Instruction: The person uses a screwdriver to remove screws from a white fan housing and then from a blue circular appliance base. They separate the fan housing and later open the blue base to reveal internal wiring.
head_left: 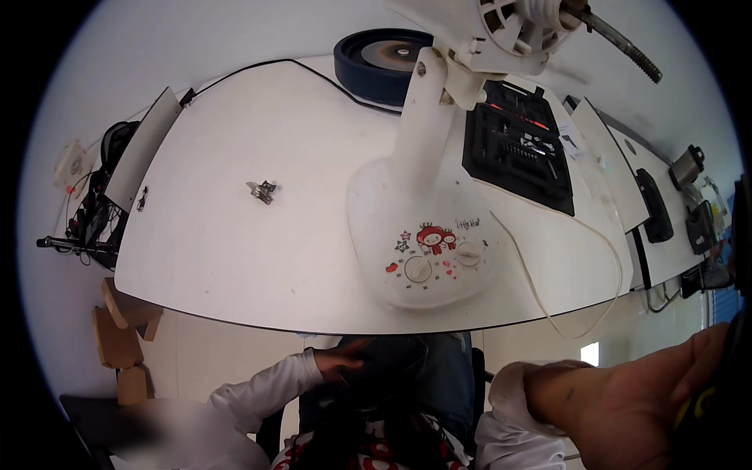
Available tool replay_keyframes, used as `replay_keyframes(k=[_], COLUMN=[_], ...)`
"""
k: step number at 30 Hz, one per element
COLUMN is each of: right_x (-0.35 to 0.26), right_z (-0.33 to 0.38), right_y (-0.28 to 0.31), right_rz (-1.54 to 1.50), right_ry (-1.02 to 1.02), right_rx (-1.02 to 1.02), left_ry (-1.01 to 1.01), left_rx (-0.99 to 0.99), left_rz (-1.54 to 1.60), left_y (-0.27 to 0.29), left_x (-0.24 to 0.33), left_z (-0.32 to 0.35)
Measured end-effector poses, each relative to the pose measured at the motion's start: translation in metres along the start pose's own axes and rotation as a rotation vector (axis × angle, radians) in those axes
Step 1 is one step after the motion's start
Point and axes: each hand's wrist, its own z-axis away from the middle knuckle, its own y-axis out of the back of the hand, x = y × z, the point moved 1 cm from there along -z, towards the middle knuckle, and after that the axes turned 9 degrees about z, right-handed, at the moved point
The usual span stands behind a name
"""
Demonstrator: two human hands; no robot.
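Observation:
A white table fan stand [427, 157] rises from the table, its exposed motor [505, 31] and threaded shaft [623, 47] at the top, bare of blades. Its base carries two white knobs and red cartoon prints. Below the table's front edge, my left hand [342, 362] rests at my lap against something dark; its fingers are dim and partly lost in shadow. Raised at the lower right is my right hand [638, 399], close to the view's edge beside a dark thing with a yellow mark. Its fingertips are hidden there.
Small metal parts [264, 191] lie on the white table [211, 258]. A round dark-blue dish-like object [368, 90] sits behind the fan. An open black tool case [521, 145] lies to the right, near a pale cord [525, 270]. Cardboard pieces [117, 337] stand lower left.

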Motion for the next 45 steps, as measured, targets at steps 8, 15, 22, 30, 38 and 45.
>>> replay_keyframes(k=[8, 15, 22, 30, 38, 45], right_x=[-0.002, -0.002, -0.003, -0.005, -0.007, -0.005], right_z=[-0.004, -0.006, -0.006, -0.005, -0.004, -0.004], right_y=[0.004, 0.008, 0.005, 0.007, 0.006, 0.006], right_rz=[-0.007, -0.028, -0.055, -0.074, -0.105, -0.13], right_ry=[0.028, 0.034, 0.028, 0.021, 0.019, 0.02], right_rx=[-0.013, -0.023, -0.025, -0.033, -0.04, -0.049], left_ry=[-0.152, 0.106, 0.046, -0.081, -0.059, -0.115], left_rx=[-0.174, -0.388, -0.083, -0.413, -0.435, -0.467], left_rz=[-0.121, 0.55, 0.377, 0.724, 0.803, 0.756], left_y=[-0.003, -0.027, -0.032, -0.035, -0.031, -0.032], left_x=[-0.007, -0.006, 0.005, 0.018, 0.013, 0.016], left_z=[-0.064, -0.063, -0.056, -0.055, -0.056, -0.055])
